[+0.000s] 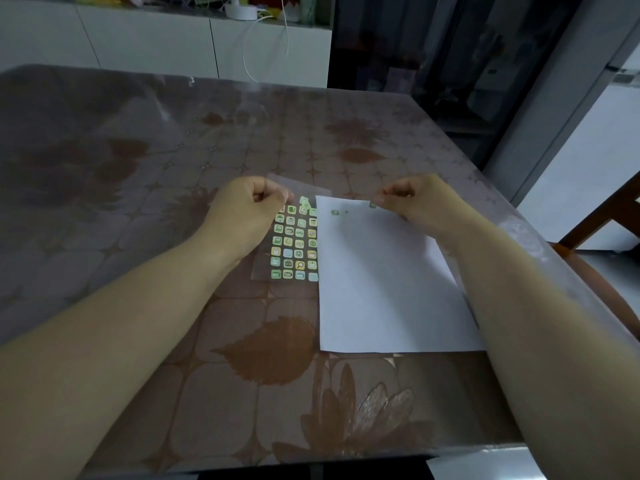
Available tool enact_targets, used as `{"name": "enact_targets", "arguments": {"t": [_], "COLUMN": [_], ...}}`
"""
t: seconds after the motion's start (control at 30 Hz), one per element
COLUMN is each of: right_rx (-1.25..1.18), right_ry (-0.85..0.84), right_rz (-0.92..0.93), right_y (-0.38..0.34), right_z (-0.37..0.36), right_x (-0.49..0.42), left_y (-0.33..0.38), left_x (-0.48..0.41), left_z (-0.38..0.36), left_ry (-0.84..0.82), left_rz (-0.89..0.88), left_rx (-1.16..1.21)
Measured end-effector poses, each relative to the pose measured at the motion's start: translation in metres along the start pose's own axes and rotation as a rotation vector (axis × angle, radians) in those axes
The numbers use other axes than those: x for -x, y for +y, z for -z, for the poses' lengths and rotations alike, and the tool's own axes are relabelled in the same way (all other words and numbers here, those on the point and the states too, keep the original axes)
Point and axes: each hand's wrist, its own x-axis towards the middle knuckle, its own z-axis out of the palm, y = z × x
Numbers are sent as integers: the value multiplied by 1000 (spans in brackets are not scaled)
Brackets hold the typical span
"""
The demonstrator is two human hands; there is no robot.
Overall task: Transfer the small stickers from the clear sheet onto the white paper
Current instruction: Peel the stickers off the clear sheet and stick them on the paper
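Worktop [138, 168]: a table under a glossy cover printed with brown leaves and flowers; it carries everything described here.
Left hand [247, 209]: rests at the top left of the sticker sheet, fingers curled together, and seems to pinch the sheet's upper edge to steady it.
Clear sheet [263, 268]: lies flat on the worktop just left of the paper and holds rows of small green, yellow and pale blue square stickers [294, 244].
Lifted sticker [304, 201]: one green square in the top row, near the left hand, curls up off the sheet.
White paper [381, 289]: a plain sheet lying flat, its left edge touching or slightly overlapping the clear sheet.
Placed stickers [335, 212]: one green sticker and a tiny mark beside it sit near the paper's top edge.
Right hand [419, 202]: hovers over the paper's top edge, fingers closed in a pinch on a small green sticker [372, 204].
Handling: the stickers look feather-light, thin and floppy, with a tacky back likely to cling to skin or fold onto itself.
Where to hold: probably best taken by one corner or edge with the fingertips, touching as little adhesive as possible, while the other hand pins the slippery sheet.
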Motion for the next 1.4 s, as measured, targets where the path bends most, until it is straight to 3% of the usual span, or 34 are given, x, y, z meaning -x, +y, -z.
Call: {"name": "enact_targets", "arguments": {"t": [0.23,0.6,1.07,1.27,1.4], "right_rx": [61,112,6,52,-37], "right_ry": [-52,5,66,85,187], "right_rz": [15,27,-71,-35,151], "right_y": [-7,-4,-2,-2,-10], "right_z": [-13,-17,-23,-25,-28], "right_x": [-9,-16,-18,-17,-7], "left_y": [-2,-5,-4,0,4], "left_x": [0,-3,-1,2,5], "left_z": [0,-2,-3,-3,-5], "left_ry": [-5,4,-10,-18,-43], "left_rz": [-62,-68,-25,9,78], "left_rx": [-33,-71,-14,32,121]}}
